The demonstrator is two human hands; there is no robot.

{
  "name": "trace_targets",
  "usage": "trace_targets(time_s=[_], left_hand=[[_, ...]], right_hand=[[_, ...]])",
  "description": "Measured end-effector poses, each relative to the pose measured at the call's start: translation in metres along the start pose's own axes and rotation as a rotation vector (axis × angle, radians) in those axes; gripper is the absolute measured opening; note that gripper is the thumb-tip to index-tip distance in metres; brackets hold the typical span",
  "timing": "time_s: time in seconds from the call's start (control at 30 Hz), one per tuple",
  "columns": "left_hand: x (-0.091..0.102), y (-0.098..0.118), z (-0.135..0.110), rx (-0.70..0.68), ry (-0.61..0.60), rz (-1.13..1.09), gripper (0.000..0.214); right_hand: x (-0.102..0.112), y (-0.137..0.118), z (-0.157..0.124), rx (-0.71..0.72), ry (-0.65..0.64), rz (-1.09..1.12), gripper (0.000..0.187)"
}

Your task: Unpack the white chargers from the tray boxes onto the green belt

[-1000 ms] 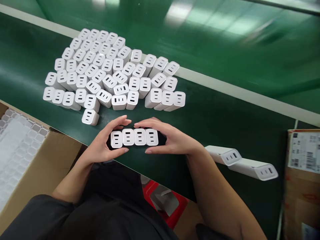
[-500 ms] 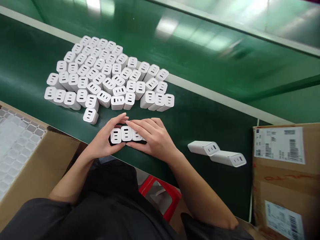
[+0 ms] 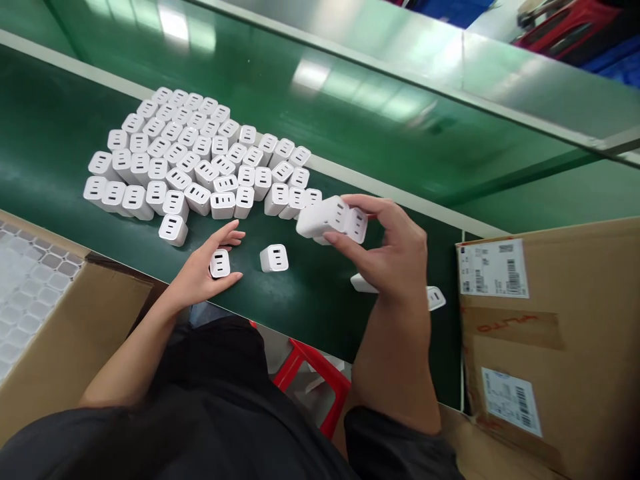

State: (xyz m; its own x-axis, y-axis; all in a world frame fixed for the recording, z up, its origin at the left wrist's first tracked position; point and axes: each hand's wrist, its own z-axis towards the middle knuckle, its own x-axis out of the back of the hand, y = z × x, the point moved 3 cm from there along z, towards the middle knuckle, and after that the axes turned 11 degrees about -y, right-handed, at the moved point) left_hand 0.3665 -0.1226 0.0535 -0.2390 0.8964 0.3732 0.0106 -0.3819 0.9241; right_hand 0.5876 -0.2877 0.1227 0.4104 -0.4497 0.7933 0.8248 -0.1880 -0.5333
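Note:
My right hand [image 3: 395,250] is raised above the green belt [image 3: 415,133], its fingers closed on two white charger blocks [image 3: 331,219] held side by side. My left hand [image 3: 203,273] rests on the belt near its front edge, fingers curled around one white charger block [image 3: 219,263]. Another single charger block [image 3: 274,258] stands loose between the hands. A big cluster of several white charger blocks [image 3: 200,167] stands upright behind my left hand. Two more charger blocks [image 3: 434,297] lie on the belt, mostly hidden under my right hand.
An open carton with a white honeycomb tray [image 3: 25,280] sits at the left below the belt. A taped cardboard box with labels [image 3: 545,333] stands at the right. A red stool [image 3: 310,373] shows under the belt edge.
The row of four chargers between my hands has split. My right hand rose to the right with two of them, my left hand kept one, and one stayed standing on the belt.

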Motion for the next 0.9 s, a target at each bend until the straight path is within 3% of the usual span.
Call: trace_targets(time_s=[0.1,0.2,0.33,0.4,0.47,0.6,0.77,0.9], left_hand=[[-0.005,0.005,0.004,0.005,-0.027,0.069,0.08],[-0.017,0.011,0.013,-0.02,-0.077,0.148,0.08],[-0.036,0.016,0.028,-0.084,-0.119,0.22,0.084],[-0.042,0.016,0.035,-0.081,-0.093,0.264,0.087],[-0.043,0.017,0.039,-0.062,-0.056,0.317,0.073],[-0.032,0.017,0.04,-0.054,-0.024,0.363,0.039],[0.002,0.014,0.032,-0.031,0.05,0.43,0.039],[0.023,0.01,0.026,-0.007,0.106,0.506,0.039]], right_hand=[[0.014,0.026,-0.007,-0.1,-0.237,-0.12,0.04],[0.018,0.051,-0.017,-0.129,-0.356,-0.157,0.042],[0.023,0.065,-0.023,-0.211,-0.383,-0.202,0.054],[0.025,0.057,-0.02,-0.238,-0.337,-0.22,0.062],[0.021,0.04,-0.013,-0.19,-0.227,-0.218,0.062],[-0.012,0.006,0.004,0.017,-0.106,-0.205,0.052],[-0.065,-0.001,0.023,0.078,-0.194,-0.295,0.05],[-0.076,0.006,0.027,0.102,-0.225,-0.32,0.047]])
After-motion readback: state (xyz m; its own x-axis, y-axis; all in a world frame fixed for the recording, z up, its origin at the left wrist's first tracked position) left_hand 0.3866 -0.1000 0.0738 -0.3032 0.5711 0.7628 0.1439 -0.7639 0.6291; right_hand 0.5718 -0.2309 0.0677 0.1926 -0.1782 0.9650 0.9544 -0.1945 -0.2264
